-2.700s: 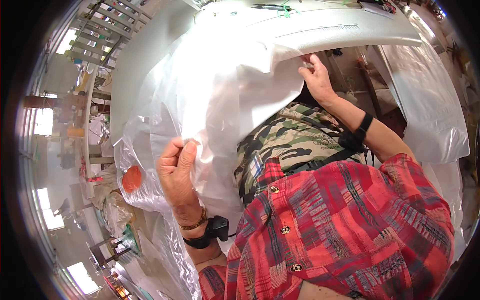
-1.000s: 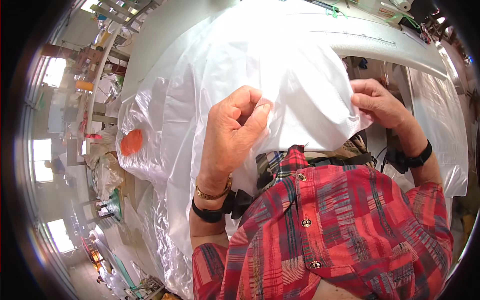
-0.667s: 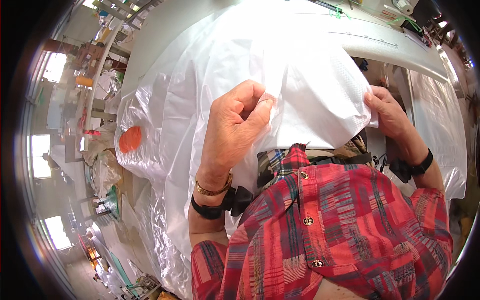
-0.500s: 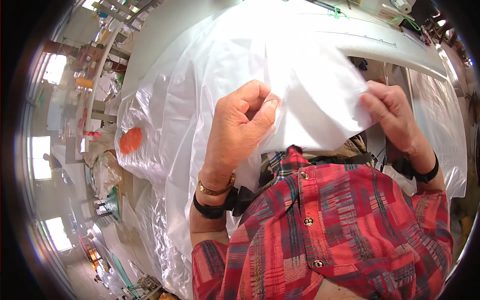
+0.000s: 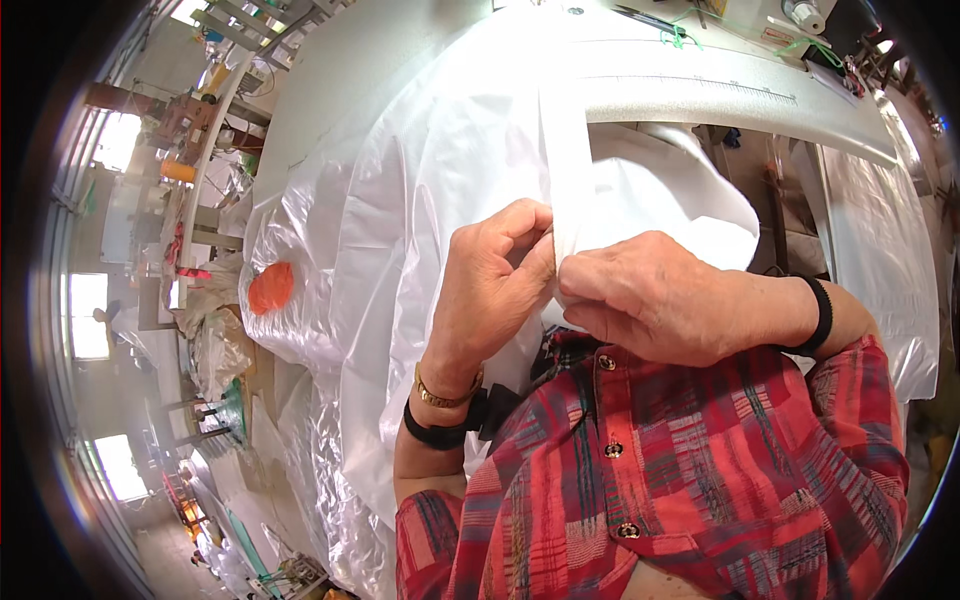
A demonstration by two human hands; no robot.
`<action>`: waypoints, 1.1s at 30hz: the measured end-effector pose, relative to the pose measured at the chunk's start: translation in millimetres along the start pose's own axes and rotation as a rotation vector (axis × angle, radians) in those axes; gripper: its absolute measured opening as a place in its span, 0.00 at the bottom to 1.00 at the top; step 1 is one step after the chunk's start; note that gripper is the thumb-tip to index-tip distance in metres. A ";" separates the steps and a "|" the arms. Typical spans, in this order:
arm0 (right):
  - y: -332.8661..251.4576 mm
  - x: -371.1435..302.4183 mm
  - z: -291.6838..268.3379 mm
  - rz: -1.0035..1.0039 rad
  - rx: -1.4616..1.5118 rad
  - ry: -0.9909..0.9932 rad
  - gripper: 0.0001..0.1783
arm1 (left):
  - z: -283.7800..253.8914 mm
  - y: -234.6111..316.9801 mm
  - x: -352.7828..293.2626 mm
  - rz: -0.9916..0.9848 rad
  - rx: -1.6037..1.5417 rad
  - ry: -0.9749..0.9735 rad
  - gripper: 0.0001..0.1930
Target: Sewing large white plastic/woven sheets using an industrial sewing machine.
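A shiny white sheet (image 5: pixel 440 150) covers the table in front of me and hangs down over its left side; whether it is cloth or plastic film I cannot tell. A narrow folded strip (image 5: pixel 571 170) of it runs straight away from me. At the strip's near end my left hand (image 5: pixel 492 285) pinches the edge from the left, thumb against bent fingers. My right hand (image 5: pixel 650 295) is closed on the strip from the right, its fingertips almost meeting the left ones. Beyond my right hand a loose white flap (image 5: pixel 680 200) droops into the table's cut-out.
The pale table edge (image 5: pixel 690 92) carries a ruler scale. Dark tweezers-like tools (image 5: pixel 645 18) and green thread (image 5: pixel 680 38) lie at the back, near a machine part with a white knob (image 5: pixel 803 14). An orange patch (image 5: pixel 270 288) shows on the left. Clear film (image 5: pixel 880 260) hangs at right.
My right hand has moved left from the sheet's far right corner to beside my left hand. The sheet's edge is now folded into a narrow strip, and its right part has dropped.
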State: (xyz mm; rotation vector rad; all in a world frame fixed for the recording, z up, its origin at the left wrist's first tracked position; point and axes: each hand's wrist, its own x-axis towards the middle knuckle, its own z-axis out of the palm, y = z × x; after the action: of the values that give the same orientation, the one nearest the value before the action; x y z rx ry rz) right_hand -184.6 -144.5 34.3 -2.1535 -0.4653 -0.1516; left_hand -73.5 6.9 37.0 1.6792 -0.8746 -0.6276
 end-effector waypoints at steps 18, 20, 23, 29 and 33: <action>75.7 4.4 12.7 0.225 0.123 0.581 0.19 | -50.8 14.7 -8.5 -0.033 0.189 0.149 0.05; 98.5 22.4 34.1 0.448 0.239 0.557 0.37 | -59.5 31.4 -1.3 0.033 0.299 0.161 0.04; 113.7 79.5 61.9 0.252 0.932 0.225 0.36 | -70.7 70.3 13.2 0.127 0.683 0.162 0.03; 71.9 168.8 80.0 0.014 1.072 -0.183 0.26 | -82.9 127.2 37.2 0.543 1.280 -0.097 0.04; 74.5 186.0 107.8 -0.083 0.755 -0.128 0.23 | -72.1 101.3 21.7 0.507 1.456 -0.256 0.05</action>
State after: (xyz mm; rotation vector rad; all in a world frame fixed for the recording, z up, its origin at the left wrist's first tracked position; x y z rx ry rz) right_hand 8.6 -46.0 -34.3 -1.4080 -0.5746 0.1073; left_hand -28.7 16.5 154.6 2.4312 -2.1546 0.3156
